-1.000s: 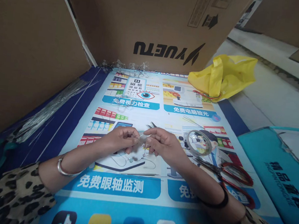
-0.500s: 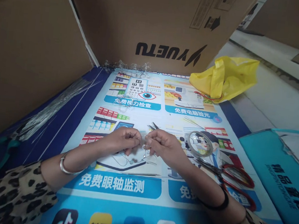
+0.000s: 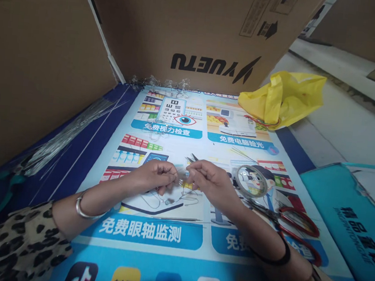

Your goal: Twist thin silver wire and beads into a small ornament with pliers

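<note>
The person's left hand [image 3: 157, 176] and right hand [image 3: 215, 183] face each other, fingertips near but apart, with fine wire [image 3: 181, 182] in the gap between them. The fingers of both hands are narrow, thumbs drawn in against them, and seem to pinch the wire. The step in hand looks like close fingertip work on it; handling something so thin seems to call for a light, steady pinch from both sides, clear of the loose loops [image 3: 192, 199] and the bead [image 3: 167, 202] just on the near side of the fingertips.

A thin rod [image 3: 178, 219] lies farther toward the body from the fingers. Dark pointed tips [image 3: 193, 158] show just beyond the right fingers; the rest of that tool is hidden. To the right of the right fingers are the tape [image 3: 265, 188] and the scissors [image 3: 299, 219], partly covered by the right forearm. A bundle [image 3: 71, 125] of strands lies well to the left of the left fingers.

The wire's ends, and exactly how each fingertip meets it, are too fine and blurred to make out. Both sleeves [image 3: 28, 238] are cut off by the frame.
</note>
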`<state>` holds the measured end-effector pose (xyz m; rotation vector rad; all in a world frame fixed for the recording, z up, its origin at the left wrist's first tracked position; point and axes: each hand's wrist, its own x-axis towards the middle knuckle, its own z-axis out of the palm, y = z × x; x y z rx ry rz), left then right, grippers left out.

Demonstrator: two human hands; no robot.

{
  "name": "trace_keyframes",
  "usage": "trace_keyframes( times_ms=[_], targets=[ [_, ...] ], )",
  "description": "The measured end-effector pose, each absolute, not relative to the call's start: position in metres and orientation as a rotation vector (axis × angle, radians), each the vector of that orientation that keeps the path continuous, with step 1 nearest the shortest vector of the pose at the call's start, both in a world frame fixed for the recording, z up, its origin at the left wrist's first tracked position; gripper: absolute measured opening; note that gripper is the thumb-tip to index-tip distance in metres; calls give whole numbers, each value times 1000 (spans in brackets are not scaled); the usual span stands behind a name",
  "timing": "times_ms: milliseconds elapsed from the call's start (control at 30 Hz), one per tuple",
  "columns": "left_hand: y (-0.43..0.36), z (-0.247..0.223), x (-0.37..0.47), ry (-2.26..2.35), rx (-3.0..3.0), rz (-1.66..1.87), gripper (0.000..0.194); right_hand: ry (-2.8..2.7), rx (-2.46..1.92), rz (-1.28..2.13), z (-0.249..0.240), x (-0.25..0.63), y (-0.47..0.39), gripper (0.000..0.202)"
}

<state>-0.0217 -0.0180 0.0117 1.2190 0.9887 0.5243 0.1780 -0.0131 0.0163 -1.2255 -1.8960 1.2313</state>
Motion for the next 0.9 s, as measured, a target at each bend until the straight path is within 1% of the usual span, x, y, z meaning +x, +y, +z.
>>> trace_keyframes(
  times_ms=[167,233,300,400,567,767,900],
  targets=[
    [-18,10,-23,985,1200,557,13,-2307,-1390,447,28,194,-7,18],
    [-18,9,-24,992,1196,568,14,-2490,-1421,223,30,199,-7,24],
    [-18,9,-24,1006,1195,572,14,-2626,-1504,99,28,202,-9,34],
    [-18,9,-24,1023,1185,577,15,-2754,-1584,44,25,202,-14,41],
    [-18,11,-23,1037,1175,605,16,-2816,-1572,-1,22,198,-18,40],
    [-19,10,-22,1043,1157,655,17,-2843,-1508,100,25,207,-18,44],
    [-19,10,-21,1069,1170,691,17,-2850,-1490,111,25,208,-20,54]
  ],
)
